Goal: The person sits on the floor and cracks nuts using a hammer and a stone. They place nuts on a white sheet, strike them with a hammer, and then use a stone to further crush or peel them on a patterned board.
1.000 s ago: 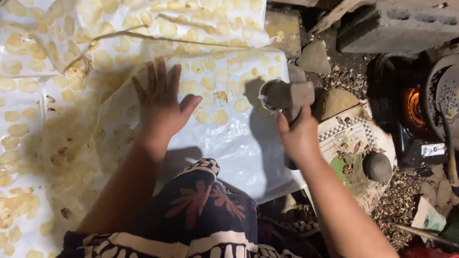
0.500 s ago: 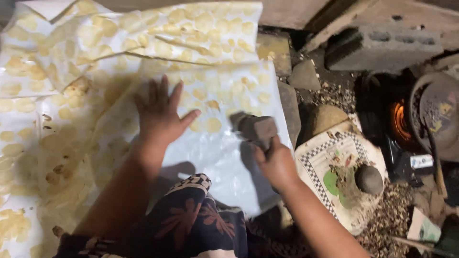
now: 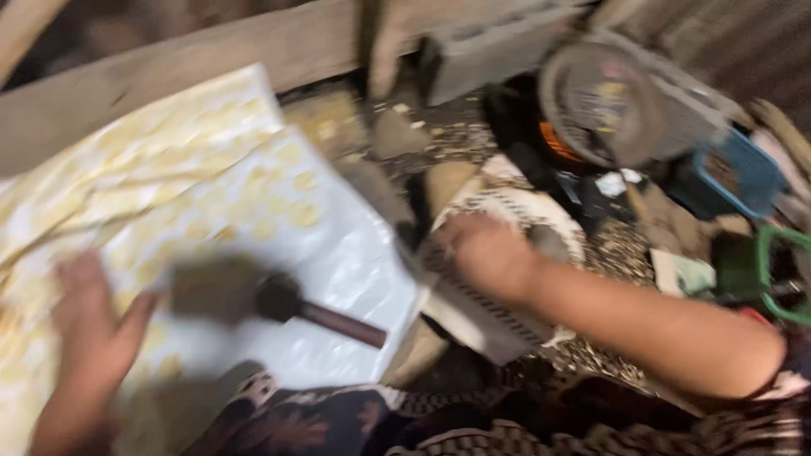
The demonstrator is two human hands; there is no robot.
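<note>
The clear plastic sheet (image 3: 338, 245) covers rows of flat yellow discs (image 3: 296, 211), and they spread from beside the mallet (image 3: 245, 294) up toward the wooden plank (image 3: 211, 59) beyond it. Judging by how many already lie thin and even, most of the flattening looks done. The stretch of sheet just under the mallet head shows fewer discs, so that part may be what remains.

The mallet lies on the sheet with neither hand on it. Its dark blurred head points toward the left hand (image 3: 84, 338) and its brown handle runs out toward the sheet's near corner. The left hand rests just beside the head, palm down on the sheet. Its fingers (image 3: 72, 283) are apart and flat and its thumb reaches toward the head, close to it but, as far as the blur allows, not touching.

The right hand (image 3: 486, 253) is well apart from the mallet, past the handle's end and off the sheet, over a patterned plate (image 3: 473, 317). Its fingers are curled loosely downward, and motion blur hides whether they close on anything. A grey rounded lump (image 3: 551, 241) sits on the plate on the side of that hand away from the mallet, probably touching the fingertips.

Farther from the mallet than the plate stand a round metal lid (image 3: 600, 101) over an orange glow, a blue basket (image 3: 735, 173) and a green handle (image 3: 781, 274).
</note>
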